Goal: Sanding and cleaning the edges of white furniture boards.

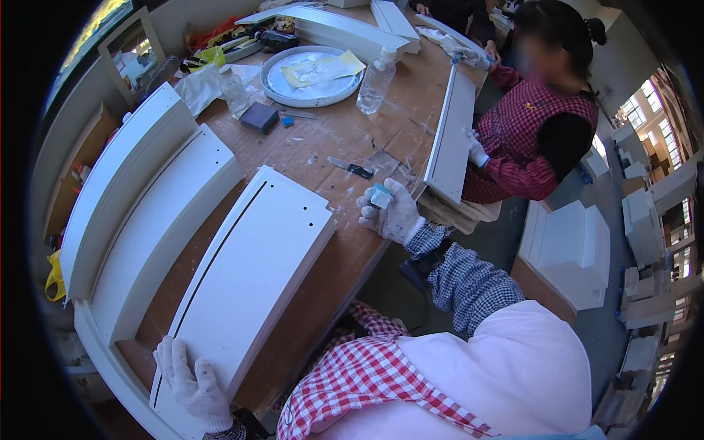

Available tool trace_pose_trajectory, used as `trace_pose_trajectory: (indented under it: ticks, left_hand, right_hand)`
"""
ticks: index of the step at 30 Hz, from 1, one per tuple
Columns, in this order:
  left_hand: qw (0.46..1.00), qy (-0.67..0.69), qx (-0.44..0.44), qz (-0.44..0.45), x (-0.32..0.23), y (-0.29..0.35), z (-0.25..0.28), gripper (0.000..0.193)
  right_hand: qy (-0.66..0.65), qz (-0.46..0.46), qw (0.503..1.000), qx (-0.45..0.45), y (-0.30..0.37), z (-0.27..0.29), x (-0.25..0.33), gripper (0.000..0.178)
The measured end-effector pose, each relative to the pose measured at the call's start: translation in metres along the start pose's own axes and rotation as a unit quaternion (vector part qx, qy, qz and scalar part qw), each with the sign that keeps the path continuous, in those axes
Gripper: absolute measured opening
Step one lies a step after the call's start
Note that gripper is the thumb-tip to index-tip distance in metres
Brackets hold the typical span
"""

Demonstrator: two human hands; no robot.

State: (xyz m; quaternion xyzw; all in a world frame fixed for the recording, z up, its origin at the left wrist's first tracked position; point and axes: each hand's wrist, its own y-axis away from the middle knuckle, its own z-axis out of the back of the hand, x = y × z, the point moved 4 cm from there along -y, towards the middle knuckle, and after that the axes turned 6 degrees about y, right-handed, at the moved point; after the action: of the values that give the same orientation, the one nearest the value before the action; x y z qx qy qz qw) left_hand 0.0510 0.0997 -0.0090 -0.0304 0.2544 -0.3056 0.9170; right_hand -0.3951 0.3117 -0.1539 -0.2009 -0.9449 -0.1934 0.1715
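A white panel [253,257] with a dark groove along one side and several small holes at its far end lies on the brown worktable [308,150] in front of me. Near its lower left end my left hand [194,385], in a white glove, lies flat on the panel with the fingers stretched out. Past the panel's far right corner, my gloved right hand [394,211] is raised by the table edge. Its fingers close round a small blue-grey block [380,196], which is apart from the panel.
White drawer-like pieces [165,198] stand to the left. Farther back are a round white tray [312,92], a clear bottle [376,81], a dark blue block [259,117] and a putty knife [350,167]. Across the right corner, a co-worker [539,110] handles another white panel [451,136].
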Motion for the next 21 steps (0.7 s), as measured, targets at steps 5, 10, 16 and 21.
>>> trace_pose_trajectory:
  ticks: [5,10,16,21]
  left_hand:
    - [0.999,0.038,-0.016,-0.004,0.006,-0.002,-0.006,0.048]
    - [0.999,0.037,-0.023,0.007,-0.001,0.000,-0.002,0.048]
    - [0.998,0.043,-0.029,0.018,-0.004,0.000,-0.001,0.049]
    - [0.999,0.044,-0.029,0.014,-0.004,-0.001,-0.002,0.049]
  right_hand:
    - [0.037,0.003,0.999,0.020,0.000,0.004,0.000,0.053]
    - [0.033,-0.007,0.999,0.039,-0.002,0.005,-0.001,0.056]
    - [0.025,-0.002,1.000,0.015,0.001,0.002,0.002,0.058]
    - [0.025,-0.008,0.998,0.058,-0.001,0.003,0.000,0.058]
